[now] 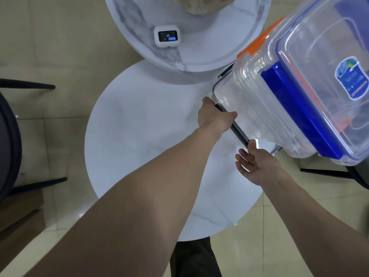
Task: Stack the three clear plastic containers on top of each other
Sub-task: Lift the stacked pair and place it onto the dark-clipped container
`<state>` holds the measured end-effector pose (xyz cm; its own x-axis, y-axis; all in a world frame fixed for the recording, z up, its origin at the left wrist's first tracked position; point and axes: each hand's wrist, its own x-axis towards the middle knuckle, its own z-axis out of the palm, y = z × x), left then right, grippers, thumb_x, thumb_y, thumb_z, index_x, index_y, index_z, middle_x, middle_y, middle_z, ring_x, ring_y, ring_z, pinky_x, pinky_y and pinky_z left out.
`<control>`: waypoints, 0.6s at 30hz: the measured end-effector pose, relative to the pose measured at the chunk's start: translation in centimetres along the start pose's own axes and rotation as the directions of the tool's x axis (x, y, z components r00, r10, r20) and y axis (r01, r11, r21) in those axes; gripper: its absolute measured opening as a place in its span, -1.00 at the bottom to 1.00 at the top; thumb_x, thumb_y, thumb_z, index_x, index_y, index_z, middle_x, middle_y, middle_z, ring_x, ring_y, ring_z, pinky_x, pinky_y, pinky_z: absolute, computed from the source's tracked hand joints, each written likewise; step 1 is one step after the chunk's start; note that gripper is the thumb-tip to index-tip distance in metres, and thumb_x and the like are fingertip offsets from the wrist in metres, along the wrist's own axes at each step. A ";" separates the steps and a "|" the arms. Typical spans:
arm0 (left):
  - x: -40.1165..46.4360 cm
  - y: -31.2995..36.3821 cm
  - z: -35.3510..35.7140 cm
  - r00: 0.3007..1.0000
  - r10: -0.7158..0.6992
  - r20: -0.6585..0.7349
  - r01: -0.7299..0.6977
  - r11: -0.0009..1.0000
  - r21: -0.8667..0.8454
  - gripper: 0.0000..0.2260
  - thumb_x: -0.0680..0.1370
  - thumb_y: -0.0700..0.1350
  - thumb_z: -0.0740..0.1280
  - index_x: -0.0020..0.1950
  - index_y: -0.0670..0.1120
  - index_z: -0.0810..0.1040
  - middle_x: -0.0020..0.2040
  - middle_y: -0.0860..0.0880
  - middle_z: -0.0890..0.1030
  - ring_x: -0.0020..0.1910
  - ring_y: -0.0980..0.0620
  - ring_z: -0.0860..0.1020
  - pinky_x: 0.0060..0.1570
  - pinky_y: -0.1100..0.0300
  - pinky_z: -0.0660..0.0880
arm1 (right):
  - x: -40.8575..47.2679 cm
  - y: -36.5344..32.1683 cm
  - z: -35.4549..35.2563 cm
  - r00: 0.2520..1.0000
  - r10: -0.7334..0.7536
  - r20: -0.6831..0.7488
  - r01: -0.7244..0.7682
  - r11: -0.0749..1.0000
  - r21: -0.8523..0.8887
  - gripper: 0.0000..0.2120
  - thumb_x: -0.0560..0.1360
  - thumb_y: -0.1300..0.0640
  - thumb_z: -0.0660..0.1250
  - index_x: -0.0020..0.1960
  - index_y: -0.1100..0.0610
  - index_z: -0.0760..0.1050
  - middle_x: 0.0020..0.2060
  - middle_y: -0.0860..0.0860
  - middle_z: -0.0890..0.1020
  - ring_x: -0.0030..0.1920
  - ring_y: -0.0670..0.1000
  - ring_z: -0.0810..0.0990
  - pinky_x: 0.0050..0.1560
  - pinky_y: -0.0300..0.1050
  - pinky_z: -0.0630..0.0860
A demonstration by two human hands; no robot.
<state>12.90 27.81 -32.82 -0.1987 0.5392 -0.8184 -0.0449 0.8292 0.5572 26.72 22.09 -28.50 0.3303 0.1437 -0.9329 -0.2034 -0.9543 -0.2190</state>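
Containers [295, 100] of clear plastic stand stacked at the 3 o'clock side of the view, at the right edge of the round white bench [139, 136]. Top one carries a blue-rimmed lid [319, 56] with a blue label [352, 77] and a blue side clasp [299, 112]. Orange clasp [259, 40] shows on the far side, one level down. Lowest one has a dark-rimmed lid [235, 128]; how many sit in the stack is hard to count through the clear walls.

Left hand [214, 115] reaches to the near left edge of the dark rim, fingers curled over it, gripping. Right hand [254, 164] sits at 4 o'clock from the left, thumb touching the rim's near corner, the other fingers spread wide and holding nothing.

At 12 o'clock a second, marbled round bench [199, 56] overlaps the first; a small white device [167, 36] with a lit screen rests on it. Dark chair legs [28, 84] at 9 o'clock, on tiled floor [50, 37].
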 end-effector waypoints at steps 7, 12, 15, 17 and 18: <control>0.9 0.4 0.3 1.000 0.015 0.000 -0.015 1.000 -0.026 -0.53 0.36 -0.11 0.57 0.12 -0.15 0.39 -0.08 -0.05 0.55 -0.03 -0.15 0.65 -0.02 -0.06 0.67 | 0.0 -0.3 0.2 1.000 -0.001 0.008 0.001 1.000 0.001 -0.84 0.56 -0.05 0.35 -0.06 0.04 0.54 -0.07 0.02 0.65 -0.06 0.02 0.64 0.02 0.00 0.54; 1.2 0.2 0.5 1.000 0.004 0.001 -0.004 0.999 -0.043 -0.51 0.35 -0.10 0.58 0.14 -0.14 0.39 -0.03 -0.07 0.55 -0.01 -0.15 0.64 -0.01 -0.06 0.67 | 0.2 -0.2 0.2 1.000 -0.006 0.022 0.005 1.000 0.010 -0.83 0.56 -0.06 0.35 -0.03 0.04 0.54 -0.05 0.03 0.65 -0.04 0.03 0.64 0.00 0.00 0.55; 1.3 0.2 0.5 1.000 0.011 0.002 -0.011 0.999 -0.041 -0.52 0.36 -0.10 0.57 0.12 -0.14 0.38 -0.05 -0.07 0.55 -0.02 -0.16 0.64 -0.01 -0.06 0.67 | 0.2 -0.3 0.2 1.000 -0.009 0.024 0.009 1.000 0.013 -0.84 0.56 -0.05 0.34 -0.02 0.04 0.53 -0.05 0.04 0.65 -0.05 0.02 0.64 0.04 0.00 0.55; 1.3 0.2 0.6 1.000 0.013 0.003 -0.013 0.999 -0.038 -0.52 0.36 -0.10 0.56 0.11 -0.14 0.38 -0.05 -0.07 0.55 -0.02 -0.16 0.64 -0.01 -0.06 0.66 | 0.2 -0.4 0.2 1.000 -0.010 0.022 0.010 1.000 0.012 -0.85 0.57 -0.04 0.34 -0.03 0.04 0.53 -0.05 0.04 0.65 -0.06 0.02 0.64 0.04 0.00 0.55; 1.3 0.2 0.6 1.000 0.013 0.002 -0.013 0.999 -0.036 -0.52 0.36 -0.10 0.56 0.12 -0.14 0.38 -0.05 -0.07 0.55 -0.02 -0.16 0.64 -0.01 -0.06 0.66 | 0.2 -0.3 0.2 1.000 -0.008 0.021 0.008 1.000 0.011 -0.85 0.57 -0.04 0.34 -0.03 0.04 0.53 -0.05 0.04 0.65 -0.06 0.02 0.64 0.04 0.00 0.55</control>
<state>13.23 28.72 -33.86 -0.1970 0.5506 -0.8112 -0.0775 0.8161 0.5727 26.72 22.46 -28.68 0.3120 0.1567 -0.9371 -0.2114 -0.9501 -0.2293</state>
